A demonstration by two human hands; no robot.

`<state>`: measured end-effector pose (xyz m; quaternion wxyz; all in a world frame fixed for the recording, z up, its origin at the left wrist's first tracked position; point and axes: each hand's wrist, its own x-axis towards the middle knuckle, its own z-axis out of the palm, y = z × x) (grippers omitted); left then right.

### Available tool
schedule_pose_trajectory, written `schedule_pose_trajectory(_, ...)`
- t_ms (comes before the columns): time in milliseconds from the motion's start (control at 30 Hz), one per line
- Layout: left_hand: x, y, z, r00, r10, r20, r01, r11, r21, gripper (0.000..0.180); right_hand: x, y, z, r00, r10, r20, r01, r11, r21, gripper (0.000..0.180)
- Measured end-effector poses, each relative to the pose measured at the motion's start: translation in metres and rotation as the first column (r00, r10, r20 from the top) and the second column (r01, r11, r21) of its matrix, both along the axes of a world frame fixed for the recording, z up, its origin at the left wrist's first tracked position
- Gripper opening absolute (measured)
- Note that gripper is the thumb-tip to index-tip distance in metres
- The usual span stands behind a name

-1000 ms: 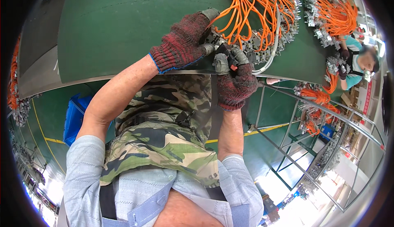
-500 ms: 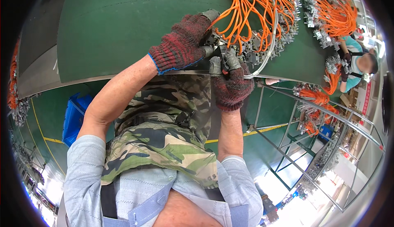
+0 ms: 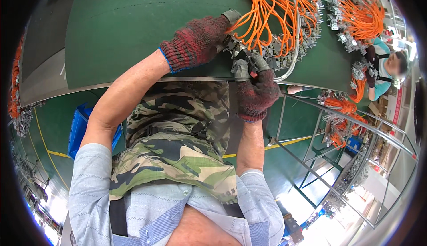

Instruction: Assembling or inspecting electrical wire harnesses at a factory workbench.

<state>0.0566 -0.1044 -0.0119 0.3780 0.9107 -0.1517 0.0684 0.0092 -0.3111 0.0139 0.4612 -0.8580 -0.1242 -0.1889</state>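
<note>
On the green worktop (image 3: pixel 133 45) lies a bundle of orange cables (image 3: pixel 267 14) with grey metal connectors (image 3: pixel 284 62) on their ends. My left hand (image 3: pixel 198 41), in a dark red knitted glove with grey-taped fingertips, is closed on an orange cable at the bundle's left side. Close by, at the table's front edge, my right hand (image 3: pixel 258 92) wears a matching glove. Its taped thumb and fingers pinch a small black piece (image 3: pixel 241 55) with a bit of red showing, held against the connectors; its kind is mostly hidden.
A pale cable (image 3: pixel 293 45) loops over the bundle. More orange cables (image 3: pixel 364 19) lie at the far right, near a co-worker (image 3: pixel 391 65). A metal tube frame (image 3: pixel 320 105) stands right of me. A blue bin (image 3: pixel 80 130) is below the table at left.
My right hand has shifted slightly right and its fingers have moved a little. My left hand has edged up and turned slightly, its thumb now less visible.
</note>
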Motion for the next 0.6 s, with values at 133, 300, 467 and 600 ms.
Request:
schedule_pose_trajectory(133,0.0,0.0,-0.005,0.997,0.016,0.072,-0.015,1.0,-0.025,0.079,-0.001,0.004,0.002,0.998,0.056,-0.013,-0.055,0.995,0.088,0.032)
schedule_pose_trajectory(300,0.001,0.0,-0.003,0.999,0.025,0.035,-0.023,0.999,-0.047,0.078,0.004,0.013,0.01,0.998,0.058,0.023,-0.055,0.991,-0.121,0.034)
schedule_pose_trajectory(467,0.0,0.0,0.0,0.999,0.033,0.016,-0.032,0.999,-0.014,0.077,0.007,0.017,0.009,0.996,0.047,0.074,-0.035,0.988,-0.149,0.035)
schedule_pose_trajectory(600,0.001,0.0,-0.005,0.998,0.041,0.038,-0.04,0.999,-0.012,0.074,0.011,0.018,0.006,0.994,0.062,0.09,-0.043,0.98,-0.194,0.035)
